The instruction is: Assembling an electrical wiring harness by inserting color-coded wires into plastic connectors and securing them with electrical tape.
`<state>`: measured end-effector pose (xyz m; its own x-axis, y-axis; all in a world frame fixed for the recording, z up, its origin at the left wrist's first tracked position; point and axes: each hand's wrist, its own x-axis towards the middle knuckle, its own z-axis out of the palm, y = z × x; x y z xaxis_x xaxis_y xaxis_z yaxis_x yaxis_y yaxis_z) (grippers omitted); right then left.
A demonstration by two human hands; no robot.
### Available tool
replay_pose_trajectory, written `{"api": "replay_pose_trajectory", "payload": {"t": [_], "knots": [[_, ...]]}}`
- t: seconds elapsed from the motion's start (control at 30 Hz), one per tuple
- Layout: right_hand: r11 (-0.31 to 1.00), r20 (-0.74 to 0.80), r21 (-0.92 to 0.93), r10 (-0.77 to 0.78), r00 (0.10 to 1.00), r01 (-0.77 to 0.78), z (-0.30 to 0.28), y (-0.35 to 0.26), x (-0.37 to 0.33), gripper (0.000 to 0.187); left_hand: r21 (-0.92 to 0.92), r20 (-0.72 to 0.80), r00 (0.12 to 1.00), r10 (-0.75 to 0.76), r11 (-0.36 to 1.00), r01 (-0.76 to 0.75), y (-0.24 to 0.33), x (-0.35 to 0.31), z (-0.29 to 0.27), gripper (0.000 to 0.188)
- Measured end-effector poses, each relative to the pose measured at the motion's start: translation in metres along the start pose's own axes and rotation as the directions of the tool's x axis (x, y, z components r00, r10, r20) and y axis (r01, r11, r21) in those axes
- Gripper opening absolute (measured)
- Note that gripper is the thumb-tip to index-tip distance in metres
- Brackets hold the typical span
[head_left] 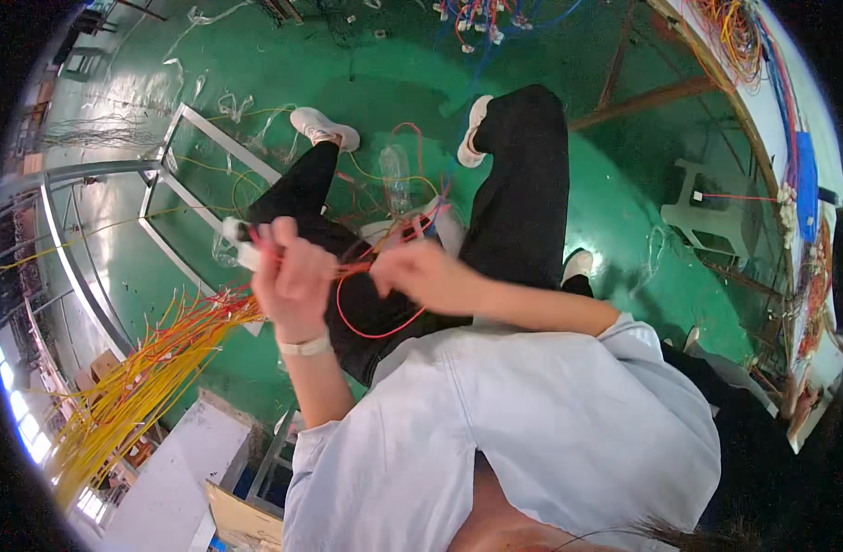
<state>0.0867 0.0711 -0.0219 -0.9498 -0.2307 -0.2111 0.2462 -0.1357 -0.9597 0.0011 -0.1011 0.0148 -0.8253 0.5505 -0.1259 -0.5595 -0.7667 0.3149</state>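
Observation:
My left hand (293, 276) is closed around a bunch of red and orange wires (348, 269) and a white connector block (236, 241) that sticks out at its left side. My right hand (423, 274) pinches the same red wires a short way to the right. A thin red wire loop (377, 328) hangs below both hands over my dark trousers (518, 193). A thick bundle of yellow wires (141, 382) trails from my left hand down to the lower left. A pale band (304, 347) sits on my left wrist.
The floor is green (624, 110), with a grey metal frame (193, 166) at the left and a clear plastic bottle (396, 175) between my feet. A white plastic stool (709, 213) stands at the right by a board hung with wires (794, 147). A cardboard box (242, 520) lies at the bottom.

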Motion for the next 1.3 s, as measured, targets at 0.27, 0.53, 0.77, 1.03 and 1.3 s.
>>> {"api": "replay_pose_trajectory", "payload": {"t": [0.27, 0.53, 0.77, 1.03, 1.3], "knots": [[0.914, 0.38, -0.395, 0.251, 0.89, -0.089, -0.068, 0.0, -0.005, 0.033, 0.202, -0.251, 0.838, 0.484, 0.873, -0.444, 0.113, -0.011, -0.044, 0.022], [0.877, 0.251, -0.457, 0.285, 0.925, -0.146, -0.125, -0.007, -0.001, 0.029, 0.194, -0.07, 0.874, 0.481, 0.866, -0.461, 0.086, -0.007, -0.002, 0.022], [0.985, 0.295, -0.174, 0.037, 0.955, 0.015, -0.071, -0.024, 0.005, 0.024, 0.256, -0.241, 0.718, 0.653, 0.756, -0.602, 0.04, 0.013, 0.022, 0.044], [0.997, 0.339, -0.072, 0.047, 0.94, -0.024, -0.071, -0.032, -0.008, 0.021, 0.295, -0.502, 0.573, 0.648, 0.751, -0.591, 0.013, -0.005, 0.073, 0.033], [0.742, 0.133, -0.423, -0.517, 0.846, 0.52, -0.067, -0.04, 0.013, 0.021, 0.258, 0.086, 0.877, 0.472, 0.84, -0.478, 0.032, -0.122, 0.086, 0.034]]}}
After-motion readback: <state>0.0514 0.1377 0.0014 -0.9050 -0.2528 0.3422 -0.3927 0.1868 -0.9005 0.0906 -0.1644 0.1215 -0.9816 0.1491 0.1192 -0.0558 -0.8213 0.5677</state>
